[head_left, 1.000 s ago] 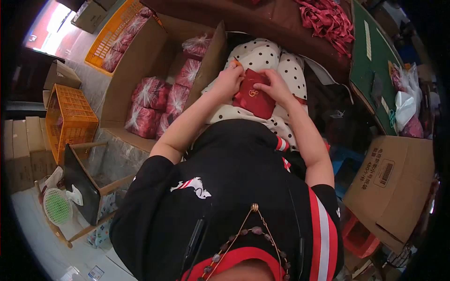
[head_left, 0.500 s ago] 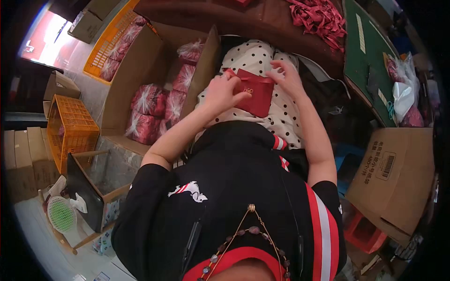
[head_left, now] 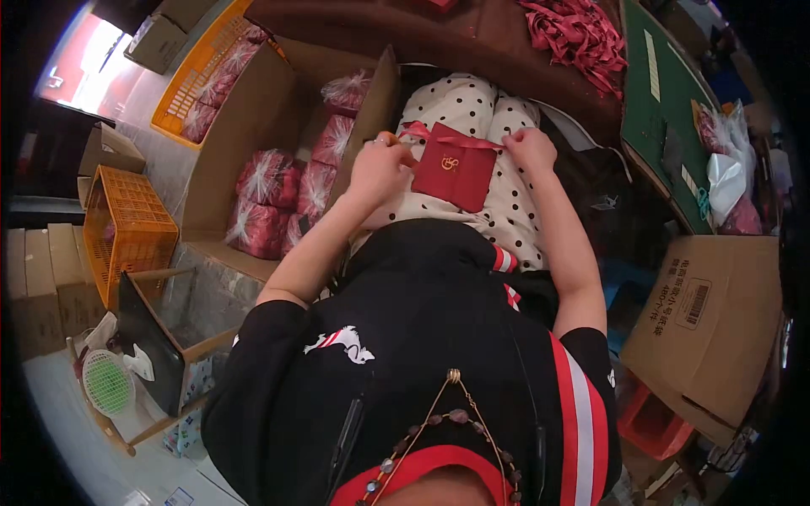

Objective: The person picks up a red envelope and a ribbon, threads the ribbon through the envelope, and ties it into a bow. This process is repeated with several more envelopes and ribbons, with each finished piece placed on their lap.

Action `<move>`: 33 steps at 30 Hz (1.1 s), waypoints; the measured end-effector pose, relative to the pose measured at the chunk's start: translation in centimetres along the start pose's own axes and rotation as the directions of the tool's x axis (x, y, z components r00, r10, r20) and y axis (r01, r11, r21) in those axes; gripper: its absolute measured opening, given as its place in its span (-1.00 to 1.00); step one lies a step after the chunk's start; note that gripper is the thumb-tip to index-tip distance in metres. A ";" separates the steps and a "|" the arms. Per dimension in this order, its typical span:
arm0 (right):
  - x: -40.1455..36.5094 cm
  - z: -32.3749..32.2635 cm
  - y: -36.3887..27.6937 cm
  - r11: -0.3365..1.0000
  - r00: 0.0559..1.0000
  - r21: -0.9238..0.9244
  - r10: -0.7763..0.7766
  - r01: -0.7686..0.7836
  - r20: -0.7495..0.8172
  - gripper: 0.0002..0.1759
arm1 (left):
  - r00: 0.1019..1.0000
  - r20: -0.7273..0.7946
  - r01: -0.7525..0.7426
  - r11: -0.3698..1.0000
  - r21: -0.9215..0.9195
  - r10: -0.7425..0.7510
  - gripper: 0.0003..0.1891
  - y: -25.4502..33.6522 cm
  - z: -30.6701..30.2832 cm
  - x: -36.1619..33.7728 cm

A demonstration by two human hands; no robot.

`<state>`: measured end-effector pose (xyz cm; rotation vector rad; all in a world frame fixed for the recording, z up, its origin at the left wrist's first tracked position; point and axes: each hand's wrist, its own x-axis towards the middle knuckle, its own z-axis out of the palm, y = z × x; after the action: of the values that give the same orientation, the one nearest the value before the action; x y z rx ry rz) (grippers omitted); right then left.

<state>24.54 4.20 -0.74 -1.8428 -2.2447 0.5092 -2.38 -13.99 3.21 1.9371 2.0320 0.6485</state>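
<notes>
A small dark-red pouch (head_left: 454,173) with a gold emblem lies on my lap, over white trousers with black dots (head_left: 451,97). A pinkish-red ribbon (head_left: 471,142) runs across its upper part. On the right, my right hand (head_left: 533,153) pinches one end of this ribbon, drawn out past the pouch's corner. To the left of the pouch, my left hand (head_left: 381,171) is closed with curled fingers at the ribbon's other side. Its fingertips are partly hidden, and the ribbon shows just beyond them.
An open cardboard box (head_left: 228,169) at left holds several bagged red bundles (head_left: 268,179). Orange crates (head_left: 131,232) stand farther left. A heap of red ribbons (head_left: 578,38) lies on the brown-covered surface ahead. At right are a green board (head_left: 654,126) and a cardboard carton (head_left: 704,329).
Both hands have gone from spread fingers to closed ones at the ribbon. My right hand has moved slightly right, my left slightly left. The pouch's front and emblem show more fully.
</notes>
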 end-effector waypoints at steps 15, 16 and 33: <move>-7.6 0.6 -8.0 0.680 0.766 0.364 -0.614 0.636 -0.191 -0.72 | 0.997 -0.002 0.074 0.980 0.184 -0.075 -0.44 1.3 3.0 -1.2; -7.9 1.6 -8.1 0.675 0.801 0.447 -0.564 0.586 -0.198 -0.78 | 0.995 0.017 0.098 0.987 0.128 -0.101 -0.45 1.1 3.1 -1.1; -9.0 4.5 -8.7 0.645 0.653 0.113 -0.734 0.756 -0.187 -0.85 | 0.992 0.061 0.118 0.968 -0.220 -0.107 -0.56 -0.3 4.5 -0.7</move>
<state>16.88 -6.65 -1.00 -0.6842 -2.4908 0.3948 -0.44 -14.08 -0.92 1.6819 1.9306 0.7586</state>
